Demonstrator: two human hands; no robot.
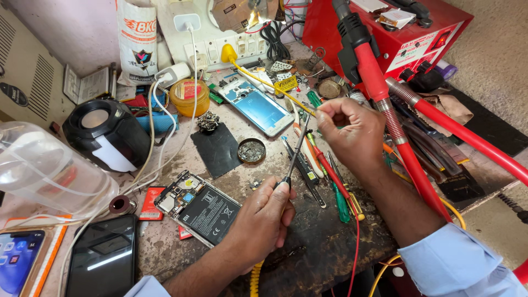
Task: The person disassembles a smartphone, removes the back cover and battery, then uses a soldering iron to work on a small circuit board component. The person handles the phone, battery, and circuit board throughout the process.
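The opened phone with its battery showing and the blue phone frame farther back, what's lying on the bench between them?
In the head view, a black mat and a small round tin lie between the opened phone and the blue frame.

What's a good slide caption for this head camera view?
Left hand holds a screwdriver and right hand pinches its tip above a cluttered bench, with an opened phone lying beside them.
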